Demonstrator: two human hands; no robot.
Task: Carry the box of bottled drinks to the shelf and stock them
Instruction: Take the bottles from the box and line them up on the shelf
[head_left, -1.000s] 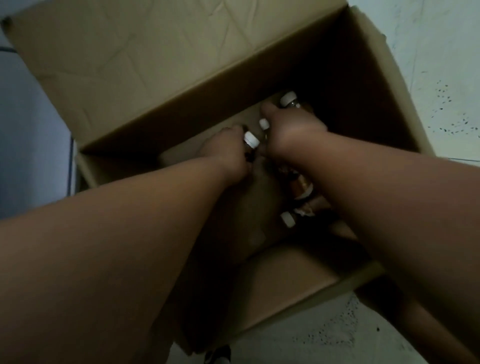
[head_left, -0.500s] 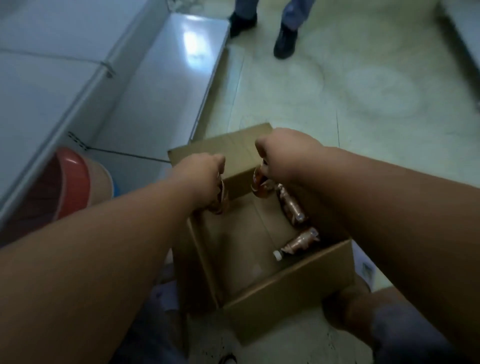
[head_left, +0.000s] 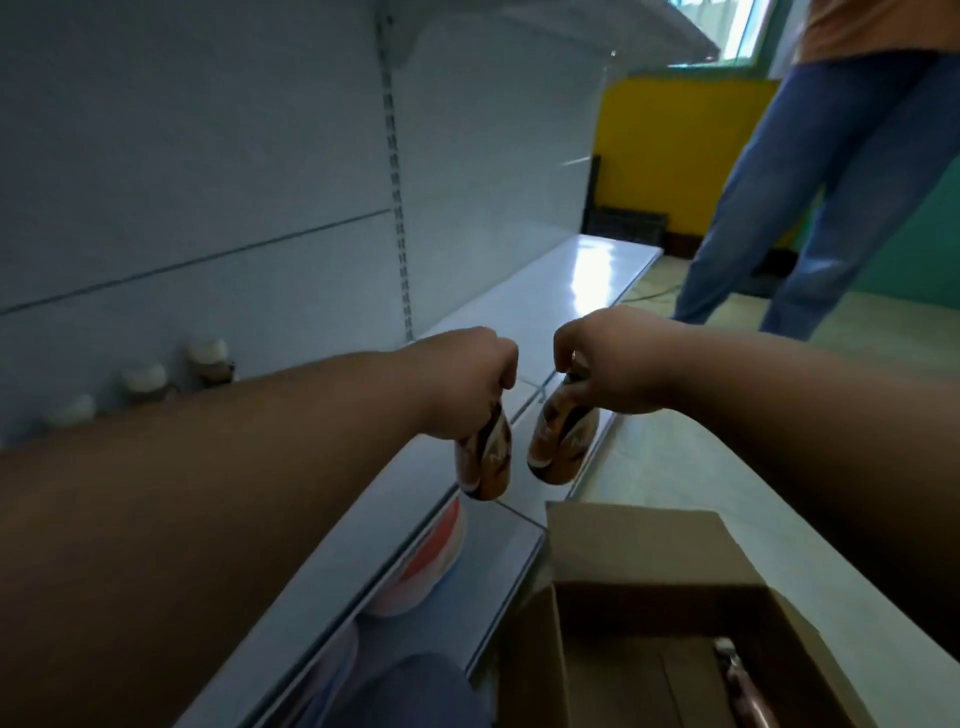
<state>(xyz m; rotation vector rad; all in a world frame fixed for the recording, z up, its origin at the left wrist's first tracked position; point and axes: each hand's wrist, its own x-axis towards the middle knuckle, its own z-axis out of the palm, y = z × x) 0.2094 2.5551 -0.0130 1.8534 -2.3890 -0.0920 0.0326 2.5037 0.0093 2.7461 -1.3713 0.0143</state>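
Observation:
My left hand (head_left: 462, 382) grips brown-labelled bottled drinks (head_left: 485, 457) by their tops, hanging over the white shelf (head_left: 561, 291). My right hand (head_left: 605, 358) holds more brown bottles (head_left: 561, 441) the same way, just to the right, above the shelf's front edge. Three white-capped bottles (head_left: 208, 358) stand in a row at the back of the shelf, left, partly behind my forearm. The open cardboard box (head_left: 649, 597) sits on the floor at lower right with one bottle (head_left: 743, 680) lying inside.
A person in blue jeans (head_left: 810, 197) stands on the floor at the far right. Red-and-white bowls (head_left: 421, 571) sit on the lower shelf below my left arm. A yellow wall and dark crate are at the shelf's far end.
Both hands lifted bottles out of the box and moved up over the shelf. My view swung from the box interior up to the shelving.

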